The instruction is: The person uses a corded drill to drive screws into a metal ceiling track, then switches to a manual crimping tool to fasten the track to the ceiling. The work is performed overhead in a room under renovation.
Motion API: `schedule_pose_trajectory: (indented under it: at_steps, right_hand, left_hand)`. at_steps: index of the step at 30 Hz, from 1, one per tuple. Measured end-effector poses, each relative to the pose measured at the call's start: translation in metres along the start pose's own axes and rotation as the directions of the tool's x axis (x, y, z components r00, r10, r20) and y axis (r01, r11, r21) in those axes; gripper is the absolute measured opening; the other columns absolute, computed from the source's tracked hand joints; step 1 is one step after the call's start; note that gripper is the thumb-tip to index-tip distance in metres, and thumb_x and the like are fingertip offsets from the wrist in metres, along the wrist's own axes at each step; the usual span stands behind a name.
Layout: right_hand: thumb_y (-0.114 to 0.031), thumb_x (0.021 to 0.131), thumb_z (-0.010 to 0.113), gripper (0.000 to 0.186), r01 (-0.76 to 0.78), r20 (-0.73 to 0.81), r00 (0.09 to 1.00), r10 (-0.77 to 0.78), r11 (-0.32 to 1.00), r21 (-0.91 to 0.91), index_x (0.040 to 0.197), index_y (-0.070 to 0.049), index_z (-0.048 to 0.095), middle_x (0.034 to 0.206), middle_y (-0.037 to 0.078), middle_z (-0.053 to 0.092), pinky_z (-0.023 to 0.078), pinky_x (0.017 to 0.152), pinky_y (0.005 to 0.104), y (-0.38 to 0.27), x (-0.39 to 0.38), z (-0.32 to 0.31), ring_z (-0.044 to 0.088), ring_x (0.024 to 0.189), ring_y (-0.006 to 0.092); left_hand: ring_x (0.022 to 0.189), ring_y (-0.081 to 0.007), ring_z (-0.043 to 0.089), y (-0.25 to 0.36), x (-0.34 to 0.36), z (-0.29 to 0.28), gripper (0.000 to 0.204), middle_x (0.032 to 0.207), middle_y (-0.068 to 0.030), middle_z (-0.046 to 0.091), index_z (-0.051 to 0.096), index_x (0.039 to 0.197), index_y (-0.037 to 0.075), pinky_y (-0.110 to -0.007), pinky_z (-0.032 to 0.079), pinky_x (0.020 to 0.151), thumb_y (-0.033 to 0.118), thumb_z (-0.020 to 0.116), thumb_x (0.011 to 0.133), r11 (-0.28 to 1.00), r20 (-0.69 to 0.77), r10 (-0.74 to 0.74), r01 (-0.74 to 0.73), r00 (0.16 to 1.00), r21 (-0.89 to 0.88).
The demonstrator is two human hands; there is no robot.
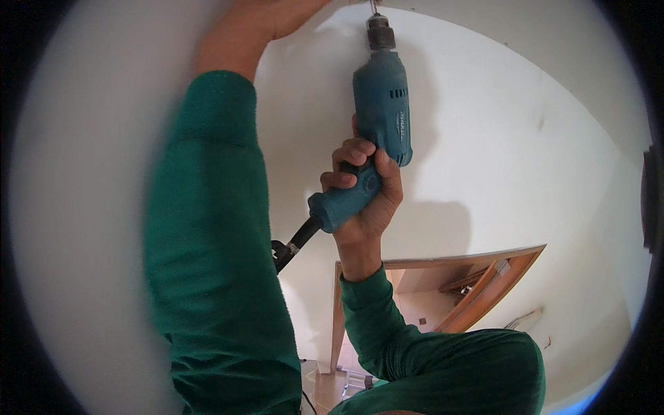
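Note:
A teal corded power drill (pixel 382 107) points straight up, its dark metal chuck (pixel 380 33) near the upper edge of the view. Only a short stretch of the drill bit (pixel 375 7) shows; whether its tip touches a surface is hard to see. My right hand (pixel 366 183) is wrapped round the drill's handle, fingers over the trigger area. From the handle's lower end a black power cord (pixel 299 238) runs down behind my left sleeve. My left hand (pixel 283 17) reaches up left of the chuck, and its fingers lie outside the picture.
A white wall (pixel 484 138) stands behind the drill and meets the ceiling (pixel 546 34) in a curved-looking line. Below is a doorway with a wooden frame (pixel 463 253). Loose wires (pixel 529 318) stick out of the wall at lower right. A dark object (pixel 649 200) sits at the right rim.

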State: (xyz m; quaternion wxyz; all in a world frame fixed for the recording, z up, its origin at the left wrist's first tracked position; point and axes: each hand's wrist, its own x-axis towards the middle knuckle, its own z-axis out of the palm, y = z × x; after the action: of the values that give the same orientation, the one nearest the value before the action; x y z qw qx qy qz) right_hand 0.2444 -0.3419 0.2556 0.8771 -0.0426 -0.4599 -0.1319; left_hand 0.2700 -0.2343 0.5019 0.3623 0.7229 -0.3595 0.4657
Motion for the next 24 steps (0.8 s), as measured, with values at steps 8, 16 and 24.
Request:
schedule_pose_trajectory:
  at_steps: [8,16,24]
  right_hand:
    - [-0.014,0.099,0.065,0.058,-0.042,0.030,0.999,0.041,0.999,0.024,0.150,-0.005,0.038,0.099,0.003,0.065,0.066,0.072,0.0330,0.008,-0.003,-0.010,0.068,0.097,0.0143]
    - [-0.016,0.099,0.066,0.033,-0.010,-0.037,0.999,0.010,1.000,0.008,0.127,-0.005,0.051,0.098,0.003,0.065,0.065,0.070,0.0326,0.011,-0.008,-0.004,0.067,0.096,0.0135]
    - [-0.016,0.100,0.065,0.020,0.011,-0.038,0.999,-0.011,1.000,-0.017,0.113,-0.006,0.054,0.098,0.003,0.064,0.065,0.069,0.0329,0.013,-0.007,-0.003,0.068,0.095,0.0141]
  left_hand:
    - [0.133,-0.0501,0.059,-0.004,-0.010,-0.019,0.127,0.138,-0.0345,0.064,0.066,0.135,-0.011,-0.060,0.047,0.110,0.100,0.052,0.075,1.000,0.144,-0.027,0.026,0.989,0.009]
    - [0.146,-0.0464,0.048,0.001,-0.011,-0.011,0.132,0.152,-0.0321,0.054,0.053,0.149,-0.008,-0.058,0.041,0.118,0.101,0.048,0.077,0.996,0.122,-0.085,0.081,0.989,0.038]
    - [0.146,-0.0448,0.049,0.009,-0.018,-0.015,0.126,0.152,-0.0299,0.055,0.057,0.148,-0.005,-0.058,0.040,0.119,0.100,0.047,0.079,0.995,0.136,-0.076,0.067,0.988,0.073]
